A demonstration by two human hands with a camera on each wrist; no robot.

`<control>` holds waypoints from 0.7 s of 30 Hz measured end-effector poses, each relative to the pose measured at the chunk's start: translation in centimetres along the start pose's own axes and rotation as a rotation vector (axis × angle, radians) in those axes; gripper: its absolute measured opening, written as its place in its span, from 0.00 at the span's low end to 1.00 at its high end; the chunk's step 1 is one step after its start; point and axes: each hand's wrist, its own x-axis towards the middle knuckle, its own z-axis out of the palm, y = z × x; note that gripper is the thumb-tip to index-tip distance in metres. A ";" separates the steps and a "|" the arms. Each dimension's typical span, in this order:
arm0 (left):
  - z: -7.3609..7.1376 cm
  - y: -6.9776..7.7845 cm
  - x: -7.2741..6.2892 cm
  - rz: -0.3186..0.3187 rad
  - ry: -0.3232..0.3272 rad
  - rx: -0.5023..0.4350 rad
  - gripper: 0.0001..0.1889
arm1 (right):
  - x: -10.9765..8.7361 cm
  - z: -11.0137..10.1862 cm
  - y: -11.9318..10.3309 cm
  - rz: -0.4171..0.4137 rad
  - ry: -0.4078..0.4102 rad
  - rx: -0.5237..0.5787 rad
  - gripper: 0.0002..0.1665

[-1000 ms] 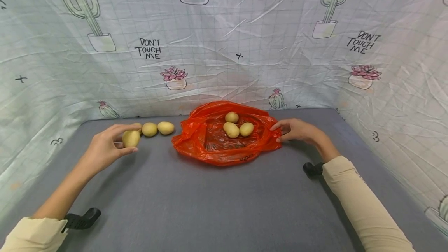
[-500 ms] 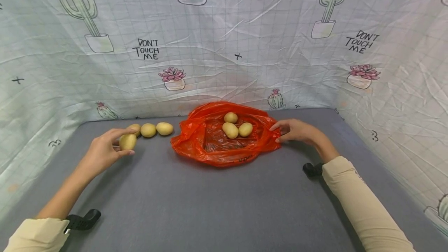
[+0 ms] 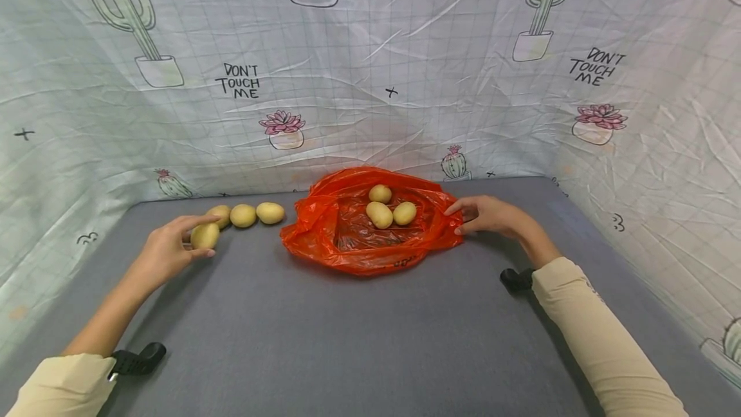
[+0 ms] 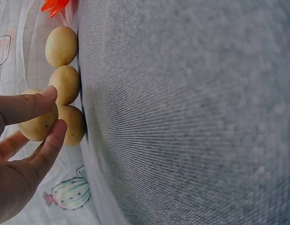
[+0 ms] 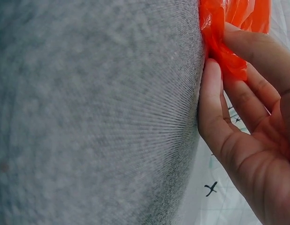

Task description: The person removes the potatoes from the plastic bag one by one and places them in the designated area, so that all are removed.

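Observation:
In the head view my left hand (image 3: pixel 164 253) is at the left, pinching a potato (image 3: pixel 204 236) between thumb and fingers. The left wrist view shows this held potato (image 4: pixel 41 123) overlapping the nearest of three potatoes lined up on the table. In the head view, that row starts with a partly covered potato (image 3: pixel 220 216), then a middle potato (image 3: pixel 243 215) and a right potato (image 3: pixel 270 213). A red plastic bag (image 3: pixel 361 262) lies spread in the centre with three potatoes (image 3: pixel 379 215) on it. My right hand (image 3: pixel 492 216) grips the bag's right edge, its crumpled plastic (image 5: pixel 234 63) between thumb and fingers.
A grey cloth (image 3: pixel 347 346) covers the table. Behind and along both sides hangs a pale curtain (image 3: pixel 359 101) printed with cacti. Black wrist mounts (image 3: pixel 139 360) sit by the sleeve cuffs, close to the tabletop.
My left hand has moved left and slightly down with the potato, uncovering more of the leftmost potato in the row. The right hand and the bag stay nearly still.

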 end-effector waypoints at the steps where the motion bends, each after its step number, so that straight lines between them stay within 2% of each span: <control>1: 0.0 -0.1 0.0 0.001 -0.001 0.002 0.35 | 0.0 0.0 0.0 -0.003 -0.001 0.000 0.27; 10: 0.2 -0.6 -0.1 0.010 0.013 0.001 0.35 | 0.1 -0.1 0.4 0.002 0.009 -0.015 0.27; 21: 0.0 -2.2 -0.2 -0.072 -0.085 -0.001 0.33 | 0.1 -0.1 0.3 -0.008 0.010 -0.013 0.27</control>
